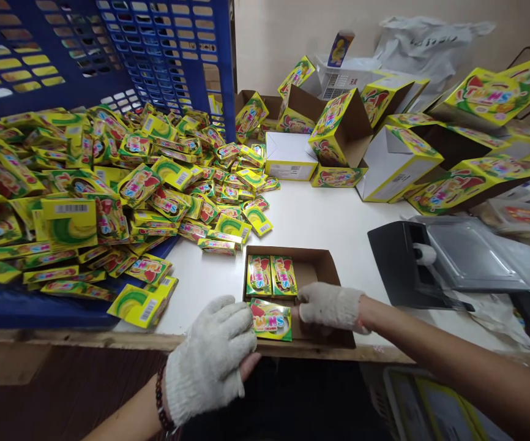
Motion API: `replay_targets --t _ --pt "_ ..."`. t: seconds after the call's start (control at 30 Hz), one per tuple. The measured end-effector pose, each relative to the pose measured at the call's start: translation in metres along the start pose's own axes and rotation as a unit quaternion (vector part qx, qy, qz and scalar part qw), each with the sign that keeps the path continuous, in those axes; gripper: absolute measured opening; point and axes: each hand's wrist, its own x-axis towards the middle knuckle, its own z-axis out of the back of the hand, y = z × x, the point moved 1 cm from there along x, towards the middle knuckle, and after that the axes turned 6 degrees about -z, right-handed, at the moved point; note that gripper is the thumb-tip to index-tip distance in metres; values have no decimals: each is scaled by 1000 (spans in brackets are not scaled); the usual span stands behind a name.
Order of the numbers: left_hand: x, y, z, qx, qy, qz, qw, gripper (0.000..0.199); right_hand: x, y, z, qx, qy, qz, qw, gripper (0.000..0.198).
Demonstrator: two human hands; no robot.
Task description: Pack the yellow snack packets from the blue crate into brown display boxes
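A shallow brown cardboard tray (317, 269) lies at the table's front edge. Inside it, two small yellow-green printed boxes (271, 275) stand side by side in the far left part. Another small printed box (272, 321) lies crosswise in the near left part, between my hands. My left hand (212, 355), in a white fingerless-tipped glove, has its fingers closed together at that box's left end, with the thumb low by the tray's front. My right hand (332, 305), gloved too, reaches over the tray's right side. Its fingers are curled at the box's right end, partly hidden.
A blue plastic crate (223, 67) on its side spills a large heap of small printed boxes (81, 171) onto the white table (333, 214). Larger open printed cartons (338, 131) crowd the back right. A black tape dispenser (398, 263) and a clear plastic tray (471, 251) sit at right.
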Motion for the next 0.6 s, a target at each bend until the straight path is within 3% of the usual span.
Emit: replay_targets --t 0.17,0.3,0.4,0.5,0.6 --pt "40 -22 1 50 132 58 988 37 15 -2 16 37 -94 -23 995 29" --pt "64 -29 -7 74 255 113 958 61 34 8 9 210 -70 -36 975 29" --pt "69 -27 -9 81 265 121 953 64 41 10 4 267 -68 -44 960 31" --pt "73 -20 -8 73 244 135 958 52 31 11 13 220 -89 -30 971 31" --pt "86 -13 -9 62 237 149 958 36 7 11 38 25 -177 -3 984 30"
